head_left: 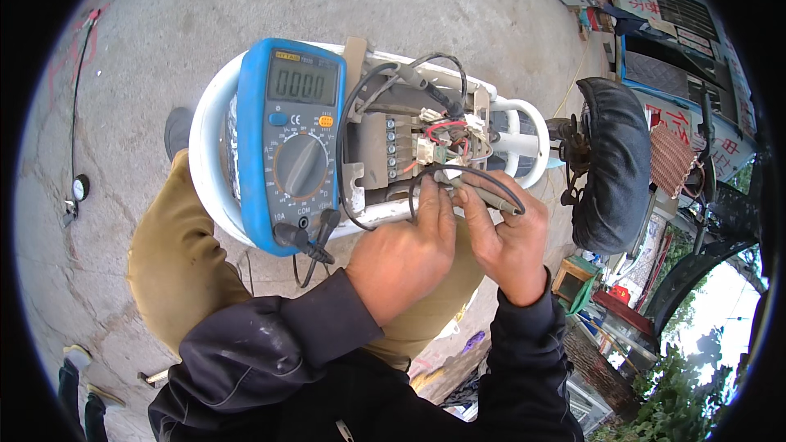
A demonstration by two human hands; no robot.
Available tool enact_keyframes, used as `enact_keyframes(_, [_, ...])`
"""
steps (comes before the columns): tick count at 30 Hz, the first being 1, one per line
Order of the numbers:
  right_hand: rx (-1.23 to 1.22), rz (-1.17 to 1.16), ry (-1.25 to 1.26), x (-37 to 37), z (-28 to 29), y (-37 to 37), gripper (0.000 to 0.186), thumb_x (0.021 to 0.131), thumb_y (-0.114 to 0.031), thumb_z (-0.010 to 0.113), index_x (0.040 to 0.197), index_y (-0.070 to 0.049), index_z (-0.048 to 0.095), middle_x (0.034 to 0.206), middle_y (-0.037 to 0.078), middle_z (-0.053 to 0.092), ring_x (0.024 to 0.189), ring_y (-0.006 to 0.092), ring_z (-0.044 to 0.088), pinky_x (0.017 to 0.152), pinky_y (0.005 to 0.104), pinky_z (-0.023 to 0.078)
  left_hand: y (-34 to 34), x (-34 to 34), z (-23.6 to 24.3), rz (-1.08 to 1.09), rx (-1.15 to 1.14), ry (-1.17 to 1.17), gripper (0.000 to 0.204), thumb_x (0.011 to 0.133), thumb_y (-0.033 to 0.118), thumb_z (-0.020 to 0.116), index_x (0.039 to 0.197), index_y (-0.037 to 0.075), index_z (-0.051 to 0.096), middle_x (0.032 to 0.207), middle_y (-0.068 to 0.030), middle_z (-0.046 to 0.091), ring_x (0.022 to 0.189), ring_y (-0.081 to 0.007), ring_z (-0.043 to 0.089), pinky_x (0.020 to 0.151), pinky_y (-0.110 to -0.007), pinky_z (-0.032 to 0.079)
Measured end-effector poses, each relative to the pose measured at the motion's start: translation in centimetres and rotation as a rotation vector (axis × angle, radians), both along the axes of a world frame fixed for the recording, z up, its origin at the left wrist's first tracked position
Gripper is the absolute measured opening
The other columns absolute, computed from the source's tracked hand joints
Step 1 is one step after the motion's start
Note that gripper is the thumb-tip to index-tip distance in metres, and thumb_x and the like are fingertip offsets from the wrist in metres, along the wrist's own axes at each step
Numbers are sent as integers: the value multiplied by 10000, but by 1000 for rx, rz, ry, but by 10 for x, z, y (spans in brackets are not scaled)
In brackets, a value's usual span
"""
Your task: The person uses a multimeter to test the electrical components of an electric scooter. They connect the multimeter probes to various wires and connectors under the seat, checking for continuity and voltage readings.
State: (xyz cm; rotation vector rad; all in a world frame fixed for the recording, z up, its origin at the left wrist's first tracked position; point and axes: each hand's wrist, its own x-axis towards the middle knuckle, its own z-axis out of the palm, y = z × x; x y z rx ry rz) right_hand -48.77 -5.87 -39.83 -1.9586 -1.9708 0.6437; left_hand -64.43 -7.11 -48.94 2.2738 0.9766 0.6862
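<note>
A blue multimeter point(260, 147) with a grey dial rests on the left part of a white tubular frame point(214, 135). Two black leads are plugged into its lower end. My right hand point(512, 237) pinches a grey test probe point(494, 199), whose black cable loops back over the fingers. Close beside it, my left hand point(405, 258) has its fingertips pressed together near a white wire connector point(446, 170); what lies between them is hidden. Another probe point(438, 96) lies among the wires. A terminal block point(391, 143) with several screws sits between the meter and the wiring.
A black-covered seat or wheel-like part point(610, 165) stands to the right, near a brown woven pad point(673, 160). A round gauge on a hose point(79, 188) lies on the concrete at left. Another person's legs point(82, 385) show at lower left. Clutter lines the right side.
</note>
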Motion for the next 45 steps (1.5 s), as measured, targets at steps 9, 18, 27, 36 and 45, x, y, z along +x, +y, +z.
enact_keyframes(9, [-2, -10, 64, 5, 0, 0, 161, 922, 20, 743, 1083, 29, 739, 982, 198, 763, 862, 372, 755, 781, 400, 594, -3, 0, -2, -18, -1, 26, 493, 861, 86, 631, 1308, -120, 627, 1426, -326, 633, 500, -186, 674, 466, -333, 561])
enact_keyframes(18, [41, -159, 184, -1, -8, -7, 139, 949, 7, 749, 1083, 35, 733, 967, 209, 749, 812, 376, 746, 735, 389, 586, 0, 0, 0, -60, 45, 69, 540, 885, 89, 605, 1364, -158, 602, 1383, -383, 647, 541, -207, 712, 481, -328, 576])
enact_keyframes(27, [30, 61, 169, 20, -4, -1, 166, 929, 20, 751, 1093, 34, 731, 990, 198, 752, 850, 365, 755, 747, 390, 587, 0, -1, 0, -85, 34, 85, 517, 908, 111, 632, 1367, -127, 607, 1400, -339, 657, 528, -195, 691, 483, -334, 564])
enact_keyframes(36, [18, -237, 320, 7, -19, -17, 168, 956, -2, 753, 1117, 43, 739, 1009, 197, 780, 864, 329, 780, 766, 362, 597, -1, -1, 1, -41, 61, 113, 491, 923, 113, 640, 1359, -111, 607, 1414, -304, 660, 515, -174, 676, 481, -323, 553])
enact_keyframes(45, [-47, -20, 224, 23, -6, -3, 221, 927, -11, 788, 1136, 35, 736, 1033, 190, 760, 919, 351, 757, 801, 382, 589, 0, -3, 1, -82, 38, 106, 488, 904, 124, 658, 1331, -107, 606, 1414, -318, 646, 525, -175, 688, 485, -332, 562])
